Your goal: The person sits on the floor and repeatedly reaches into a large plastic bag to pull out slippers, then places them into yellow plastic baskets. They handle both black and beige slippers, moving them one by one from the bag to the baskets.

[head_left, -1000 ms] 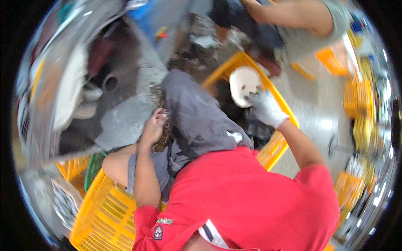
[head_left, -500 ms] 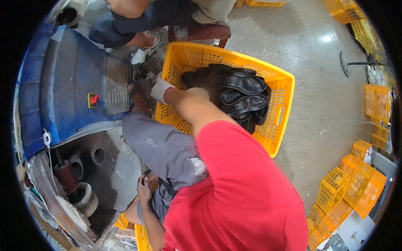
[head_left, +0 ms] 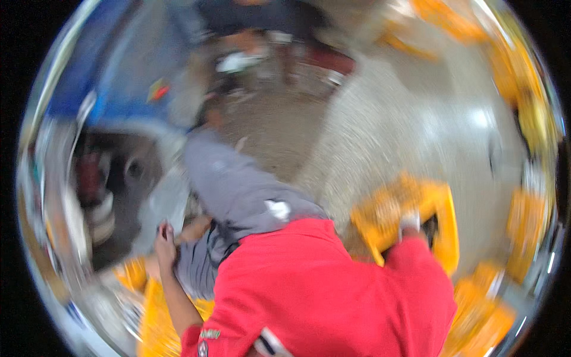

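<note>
A yellow perforated plastic basket (head_left: 447, 229) sits at my right side, smeared by motion. My right hand (head_left: 409, 221), in a white glove, is at this basket, its arm stretched out to the right. Blur hides its fingers, so I cannot see whether they grip the basket. A dark patch shows inside the basket beside the glove; its shape is too blurred to name. My left hand (head_left: 166, 237) is bare and held beside my left leg, well away from the basket. Its fingers are curled in; what they hold, if anything, cannot be made out.
A blue machine housing (head_left: 140, 65) with a red button stands at the front left. Another person's legs and shoe (head_left: 238, 61) are ahead, near a dark red stool (head_left: 330, 58). Yellow crates (head_left: 526, 223) line the right, and another yellow crate (head_left: 160, 321) is at lower left.
The basket of black clogs no longer stands in front of me; a yellow basket is now at my right. My right hand has swung from front to right. The view has shifted and blurred.
</note>
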The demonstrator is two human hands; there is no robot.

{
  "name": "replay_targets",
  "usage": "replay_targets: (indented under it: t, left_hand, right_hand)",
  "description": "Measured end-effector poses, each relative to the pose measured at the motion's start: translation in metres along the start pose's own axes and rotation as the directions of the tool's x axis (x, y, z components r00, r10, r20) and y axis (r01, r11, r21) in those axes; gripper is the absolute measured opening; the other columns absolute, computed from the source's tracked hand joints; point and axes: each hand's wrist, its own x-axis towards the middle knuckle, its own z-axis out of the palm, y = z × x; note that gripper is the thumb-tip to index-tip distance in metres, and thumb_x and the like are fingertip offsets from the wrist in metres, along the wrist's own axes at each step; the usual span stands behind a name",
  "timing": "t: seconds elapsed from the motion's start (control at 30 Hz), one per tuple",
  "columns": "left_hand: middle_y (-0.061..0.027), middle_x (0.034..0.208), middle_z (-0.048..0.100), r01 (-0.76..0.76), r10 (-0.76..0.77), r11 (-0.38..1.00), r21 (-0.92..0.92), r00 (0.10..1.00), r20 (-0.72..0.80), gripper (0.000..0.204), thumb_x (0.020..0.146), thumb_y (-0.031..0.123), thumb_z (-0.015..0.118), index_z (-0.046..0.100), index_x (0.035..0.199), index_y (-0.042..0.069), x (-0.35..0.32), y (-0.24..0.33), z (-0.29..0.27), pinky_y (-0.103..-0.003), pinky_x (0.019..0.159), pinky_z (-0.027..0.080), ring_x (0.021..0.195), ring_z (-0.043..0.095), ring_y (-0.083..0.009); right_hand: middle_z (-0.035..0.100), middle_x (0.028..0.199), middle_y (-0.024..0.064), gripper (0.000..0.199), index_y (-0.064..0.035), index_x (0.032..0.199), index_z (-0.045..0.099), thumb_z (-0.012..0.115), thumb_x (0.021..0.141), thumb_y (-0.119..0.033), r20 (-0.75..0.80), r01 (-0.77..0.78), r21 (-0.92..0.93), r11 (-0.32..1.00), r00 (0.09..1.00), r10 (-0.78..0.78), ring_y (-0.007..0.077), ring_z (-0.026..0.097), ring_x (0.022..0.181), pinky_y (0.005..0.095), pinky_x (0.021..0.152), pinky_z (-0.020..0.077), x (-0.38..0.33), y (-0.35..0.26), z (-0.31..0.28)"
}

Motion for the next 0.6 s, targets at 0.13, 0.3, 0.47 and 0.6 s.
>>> replay_targets:
  t: [0.13,0.3,0.47,0.6]
  left_hand:
    - [-0.0204,0.131,0.069,0.016,0.041,0.994,0.110,0.869,-0.493,0.037,0.104,0.028,0.061,0.066,0.130,0.001,-0.133,-0.066,-0.049,-0.042,0.100,0.053,0.118,0.068,-0.0347]
    - [-0.0256,0.128,0.064,0.667,-0.321,0.725,-0.173,0.105,-0.941,0.050,0.097,0.029,0.073,0.060,0.134,-0.002,-0.382,-0.096,-0.059,-0.045,0.105,0.049,0.123,0.062,-0.0388]
    - [-0.0335,0.142,0.050,0.826,-0.456,-0.047,-0.562,-0.518,-0.724,0.093,0.089,0.050,0.079,0.040,0.150,-0.008,-0.534,-0.059,0.003,-0.051,0.117,0.036,0.136,0.048,-0.0438]
    - [-0.0300,0.147,0.050,0.148,-0.764,0.205,-0.968,-0.594,-0.252,0.093,0.090,0.048,0.078,0.035,0.153,-0.006,-0.517,-0.079,0.066,-0.049,0.113,0.041,0.134,0.052,-0.0420]
  right_hand:
    - [0.063,0.141,0.0136,0.040,-0.0054,0.137,0.063,0.054,0.100,-0.020,0.022,0.022,0.235,0.972,0.999,-0.028,0.0235,0.059,0.129,0.0383,0.113,0.0419,0.041,-0.015,-0.074]
    - [0.065,0.136,0.0139,0.037,-0.0031,0.135,0.064,0.052,0.103,-0.016,-0.521,0.653,0.322,0.685,0.726,-0.448,0.0240,0.060,0.126,0.0379,0.112,0.0434,0.148,-0.182,-0.305]
    - [0.067,0.132,0.0141,0.034,-0.0008,0.134,0.065,0.049,0.106,-0.013,-0.688,0.995,0.087,-0.052,0.022,-0.725,0.0245,0.061,0.124,0.0374,0.110,0.0450,0.082,-0.428,-0.483]
    - [0.069,0.126,0.0135,0.032,-0.0010,0.132,0.065,0.054,0.104,-0.012,-0.392,0.788,0.336,-0.517,-0.382,-0.837,0.0253,0.063,0.119,0.0386,0.105,0.0477,-0.079,-0.595,-0.477]
